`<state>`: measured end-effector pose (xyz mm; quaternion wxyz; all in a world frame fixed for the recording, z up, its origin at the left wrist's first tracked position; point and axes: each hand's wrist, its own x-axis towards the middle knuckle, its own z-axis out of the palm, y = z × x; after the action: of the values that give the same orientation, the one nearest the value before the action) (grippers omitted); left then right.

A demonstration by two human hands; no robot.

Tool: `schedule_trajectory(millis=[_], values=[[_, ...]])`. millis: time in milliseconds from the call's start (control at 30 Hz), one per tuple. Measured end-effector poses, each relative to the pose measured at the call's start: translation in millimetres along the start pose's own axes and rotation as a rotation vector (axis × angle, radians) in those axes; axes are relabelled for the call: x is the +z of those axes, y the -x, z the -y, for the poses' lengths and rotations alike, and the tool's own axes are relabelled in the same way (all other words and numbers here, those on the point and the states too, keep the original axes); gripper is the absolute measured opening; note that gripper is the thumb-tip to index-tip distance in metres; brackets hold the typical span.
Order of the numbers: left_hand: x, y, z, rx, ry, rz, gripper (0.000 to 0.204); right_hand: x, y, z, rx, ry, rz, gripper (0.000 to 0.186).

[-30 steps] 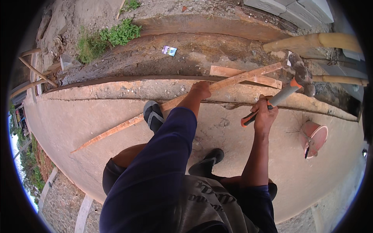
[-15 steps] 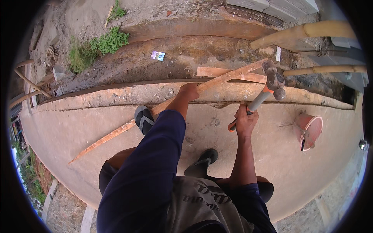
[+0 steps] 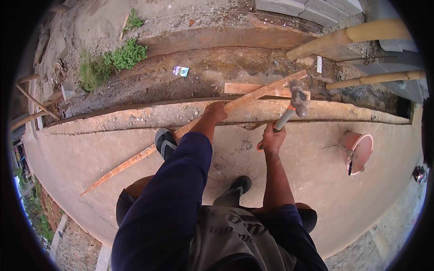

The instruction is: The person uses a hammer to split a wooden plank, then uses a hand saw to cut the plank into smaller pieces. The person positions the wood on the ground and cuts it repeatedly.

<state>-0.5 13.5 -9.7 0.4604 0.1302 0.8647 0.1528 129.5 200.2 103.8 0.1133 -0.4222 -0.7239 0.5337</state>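
Note:
A long, narrow wooden strip (image 3: 257, 93) runs slantwise from the concrete slab, across its raised edge and out over the ditch. My left hand (image 3: 216, 111) is closed on this strip near its middle; the fingertips are partly hidden. In my right hand (image 3: 274, 139) is a hammer (image 3: 284, 119) with a grey and orange handle, gripped low. Its metal head is raised near the strip's far end, slightly blurred. Beneath that end a shorter board (image 3: 237, 88) lies crosswise. My left foot, in a black and grey flip-flop (image 3: 166, 144), presses on the strip.
To the right on the slab (image 3: 325, 180) stands a pink bucket (image 3: 360, 153) with thin wires beside it. Bamboo poles (image 3: 352, 39) jut in at the upper right, near grey blocks (image 3: 312, 13). A small packet (image 3: 181, 71) and green plants (image 3: 124, 55) lie beyond the slab edge.
The hammer and my right hand have shifted left and a little up, bringing the head closer to the strip's end. My left hand keeps its hold; the view has shifted slightly.

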Motion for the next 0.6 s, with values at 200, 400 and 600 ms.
schedule_trajectory(millis=[200,400,600], values=[[9,2,9,-0.011,0.005,0.047,0.048,-10,-29,41,0.348,0.107,0.395,0.017],[-2,4,10,-0.045,-0.027,0.054,0.051,-33,-33,98,-0.092,-0.27,-0.055,0.019],[-1,-4,3,-0.01,-0.047,0.028,0.047,-10,-69,-5,0.477,0.134,0.254,0.019]])
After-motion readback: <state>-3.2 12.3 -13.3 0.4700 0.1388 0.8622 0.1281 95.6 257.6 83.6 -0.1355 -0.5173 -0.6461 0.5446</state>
